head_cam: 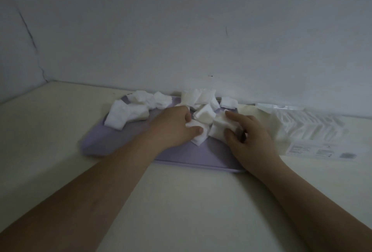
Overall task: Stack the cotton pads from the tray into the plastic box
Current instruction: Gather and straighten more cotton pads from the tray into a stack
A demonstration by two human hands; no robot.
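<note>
A lilac tray (120, 141) lies on the pale desk (181, 201), pushed close to the wall (181, 30), and white cotton pads (128, 111) are strewn over its far half. One loose heap sits at the left corner, another in the middle against the wall. Both of the person's hands reach in over the tray's near edge. The left hand (175, 125) has its grip closed on a flat pad (198, 133), with the thumb on top and the other fingers curled at its far edge, and the pad lies low on the tray. Just to the right, the right hand (251, 137) grasps a second pad (220, 126) between forefinger and thumb. This one is bulkier and may be more than one pad, though the blur hides the layers. The two held pads touch or nearly touch. The clear plastic box (308, 127) lies on the desk just right of the tray, beyond the right hand — its inside cannot be made out.
</note>
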